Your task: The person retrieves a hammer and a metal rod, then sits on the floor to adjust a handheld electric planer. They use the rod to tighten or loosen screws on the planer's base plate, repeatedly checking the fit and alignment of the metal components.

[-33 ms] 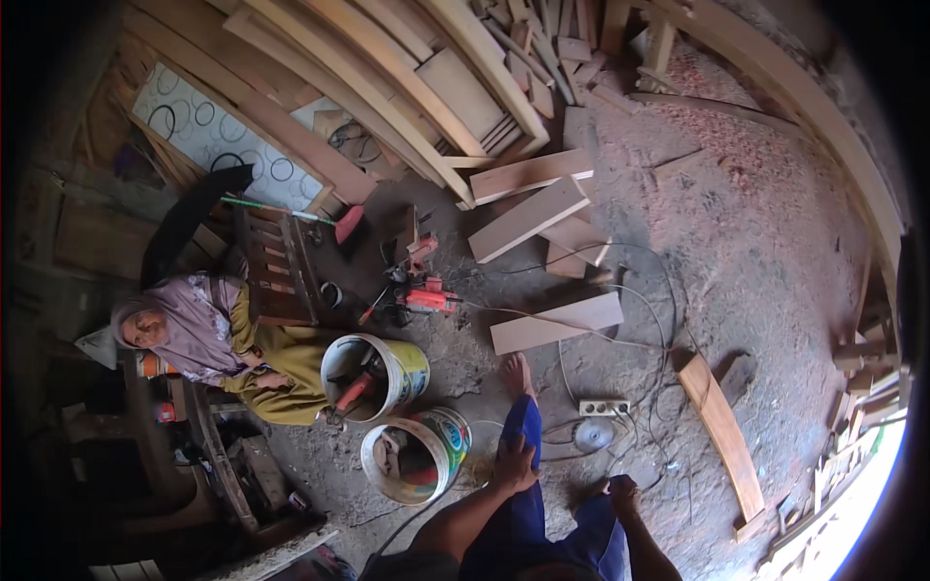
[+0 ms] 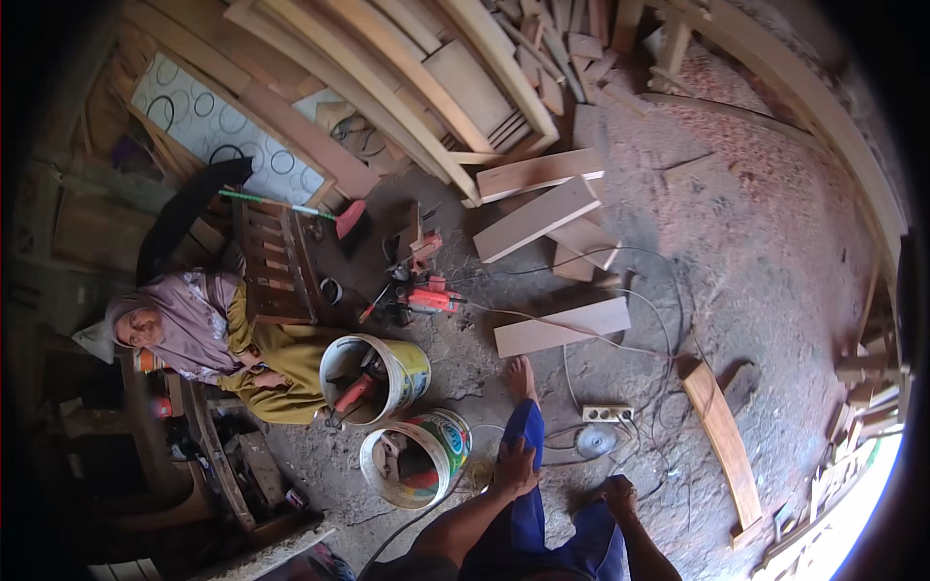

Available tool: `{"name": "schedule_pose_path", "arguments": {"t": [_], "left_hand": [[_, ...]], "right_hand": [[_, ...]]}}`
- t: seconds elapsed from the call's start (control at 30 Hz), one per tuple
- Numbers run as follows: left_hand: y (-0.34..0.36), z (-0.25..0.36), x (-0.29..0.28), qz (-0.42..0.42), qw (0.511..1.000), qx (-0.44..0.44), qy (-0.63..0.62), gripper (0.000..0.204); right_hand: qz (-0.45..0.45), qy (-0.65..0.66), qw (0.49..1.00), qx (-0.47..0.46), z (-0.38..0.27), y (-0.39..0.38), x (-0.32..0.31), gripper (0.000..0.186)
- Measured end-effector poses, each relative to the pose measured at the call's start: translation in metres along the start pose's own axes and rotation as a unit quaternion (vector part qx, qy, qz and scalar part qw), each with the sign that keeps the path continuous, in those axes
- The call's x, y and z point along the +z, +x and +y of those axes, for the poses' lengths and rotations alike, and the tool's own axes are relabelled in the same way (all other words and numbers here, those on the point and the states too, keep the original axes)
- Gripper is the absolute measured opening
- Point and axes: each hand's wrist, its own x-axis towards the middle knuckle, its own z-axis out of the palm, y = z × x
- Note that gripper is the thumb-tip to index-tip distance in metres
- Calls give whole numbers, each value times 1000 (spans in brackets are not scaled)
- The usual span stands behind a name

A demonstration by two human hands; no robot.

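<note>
Resting on your left leg: left hand [image 2: 516,470], fingers loosely spread over the cloth, no object seen in its hold. At your right knee: right hand [image 2: 620,496], fingers curled; whether anything is inside, cannot tell. Trousers [image 2: 528,513], blue, one pair, at the lower edge of view, left leg beneath your left hand. Near bucket [image 2: 451,434], to your left, contents partly shadowed. Disc [image 2: 595,442], metallic, on the floor to your right, near a power strip [image 2: 607,413]. Left foot [image 2: 520,378], bare; just beyond your toes, a pale board [image 2: 562,326]. Far bucket [image 2: 412,368], holding a red tool [image 2: 356,392]. Seated person [image 2: 199,329], left, mauve head covering. Beyond: power tool [image 2: 431,297], red; overlapping planks [image 2: 538,218]; long timbers [image 2: 465,87], side by side.
</note>
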Motion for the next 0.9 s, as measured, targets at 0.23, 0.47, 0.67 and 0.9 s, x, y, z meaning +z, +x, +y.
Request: {"name": "schedule_pose_path", "arguments": {"t": [0.23,0.47,0.67,0.9], "left_hand": [[42,-42,-27,97,981,-71,-153,32],[68,-52,-79,68,966,-159,-192,27],[79,-54,-85,59,957,-190,-212,27],[84,-62,-78,7,946,-213,-243,23]], "right_hand": [[-155,-89,971,-159,-148,191,112,21],[-204,-15,976,-78,-243,256,178,22],[-272,-87,958,-31,-225,271,179,28],[-352,-187,875,-274,-102,314,171,12]]}}
